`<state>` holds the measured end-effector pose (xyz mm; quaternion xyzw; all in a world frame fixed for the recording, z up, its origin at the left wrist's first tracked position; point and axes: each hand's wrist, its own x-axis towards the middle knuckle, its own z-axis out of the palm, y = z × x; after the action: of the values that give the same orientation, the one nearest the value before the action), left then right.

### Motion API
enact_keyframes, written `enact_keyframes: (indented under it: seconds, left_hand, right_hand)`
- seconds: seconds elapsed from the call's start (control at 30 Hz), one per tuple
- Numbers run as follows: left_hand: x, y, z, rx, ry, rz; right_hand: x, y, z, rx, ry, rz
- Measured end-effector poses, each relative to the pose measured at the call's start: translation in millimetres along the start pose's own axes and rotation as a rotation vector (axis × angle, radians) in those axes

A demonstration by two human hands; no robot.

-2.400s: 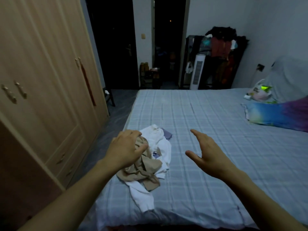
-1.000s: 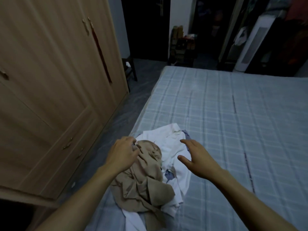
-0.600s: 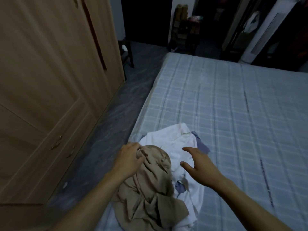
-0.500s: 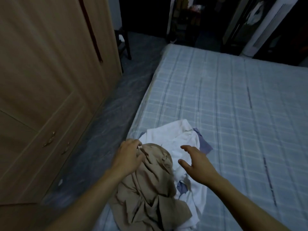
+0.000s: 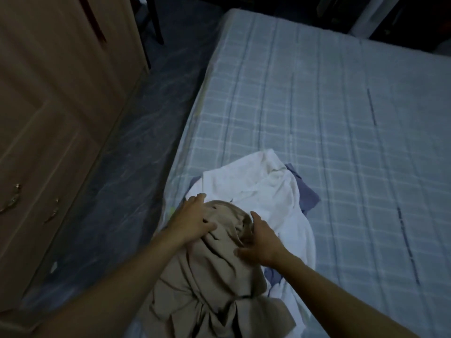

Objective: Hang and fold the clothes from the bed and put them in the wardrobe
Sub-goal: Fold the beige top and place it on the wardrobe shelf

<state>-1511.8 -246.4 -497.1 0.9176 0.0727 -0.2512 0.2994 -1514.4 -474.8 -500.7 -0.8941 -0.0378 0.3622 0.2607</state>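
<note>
A heap of clothes lies at the near left corner of the bed (image 5: 317, 106). On top is a crumpled beige garment (image 5: 214, 276), over a white garment (image 5: 263, 189) and a blue-grey piece (image 5: 308, 198) that peeks out on the right. My left hand (image 5: 192, 220) holds the upper left of the beige garment, where the cloth bunches between thumb and fingers. My right hand (image 5: 261, 242) digs its fingers into the beige folds from the right. The wooden wardrobe (image 5: 48, 106) stands on the left with its doors closed.
A strip of dark marbled floor (image 5: 136, 142) runs between the wardrobe and the bed. Metal drawer handles (image 5: 13, 198) sit low on the wardrobe front. The checked bedsheet stretches away to the right and back. Dark furniture lines the far edge.
My view has tilted down and moved closer to the heap. My right hand has come in from above the white garment and taken hold of the beige garment. My left hand stays on it.
</note>
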Motion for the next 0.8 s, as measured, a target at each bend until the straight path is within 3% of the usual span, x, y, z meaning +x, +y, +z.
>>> enact_keyframes:
  seconds: [0.1,0.3,0.43,0.63,0.8]
  left_hand:
    - [8.6,-4.0,7.4,-0.071,0.078,0.013]
    - [-1.9,8.8,-7.6,-0.066,0.191,0.224]
    - [-19.4,39.0,-35.5,-0.156,0.264,0.339]
    - [-61.6,84.2,-83.3,-0.168,0.417,0.488]
    - [-94.5,120.7,-121.8,-0.169,0.527,0.576]
  right_hand:
    - [9.8,9.5,9.7,0.007,0.113,0.043]
    - [-1.4,18.0,-6.1,0.063,0.273,-0.050]
    - [-10.2,18.6,-6.7,0.184,0.136,-0.046]
    - [-40.6,-6.8,-9.6,0.479,-0.109,-0.219]
    - [-70.1,-11.8,-14.3,0.445,0.158,-0.363]
